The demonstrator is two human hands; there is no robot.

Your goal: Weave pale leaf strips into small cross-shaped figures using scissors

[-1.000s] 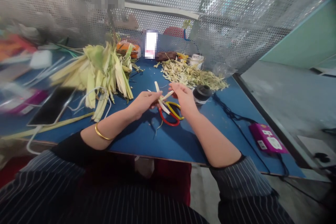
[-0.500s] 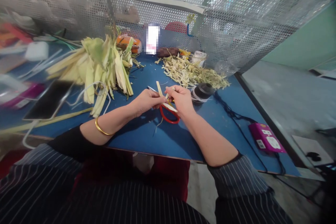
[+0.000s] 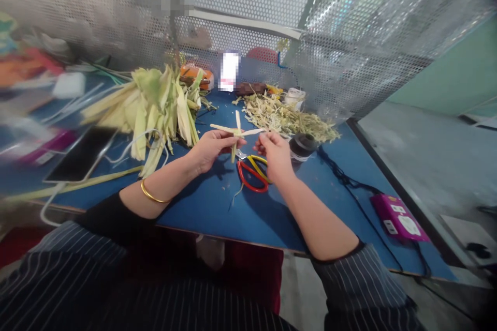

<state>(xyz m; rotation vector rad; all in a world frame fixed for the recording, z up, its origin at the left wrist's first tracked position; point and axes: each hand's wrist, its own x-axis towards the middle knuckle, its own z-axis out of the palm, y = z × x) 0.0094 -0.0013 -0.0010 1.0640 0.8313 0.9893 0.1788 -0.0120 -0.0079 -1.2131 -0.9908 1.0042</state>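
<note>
Pale corn husk strips (image 3: pixel 238 121), crossed so that their ends stick out several ways, are pinched near the crossing by my left hand (image 3: pixel 212 150). My right hand (image 3: pixel 276 154) closes its fingertips at the tip of the end that points right. Under the hands, scissors (image 3: pixel 255 185) with one red and one yellow handle lie on the blue table (image 3: pixel 194 207); their blades are partly covered by my left hand and the strips. A black spool (image 3: pixel 302 146) wound with white thread stands just right of my right hand.
A heap of corn husks (image 3: pixel 151 108) lies on the left, near a dark phone (image 3: pixel 81 154) with a white cable. Behind the hands are shredded husks (image 3: pixel 287 116) and an upright lit phone (image 3: pixel 229 72). A purple box (image 3: pixel 399 217) sits at right, beside black cords (image 3: pixel 341 173).
The crossed strips have turned in my left hand, and one end now points left. My right hand has drawn back a little to the right, showing more of the scissors.
</note>
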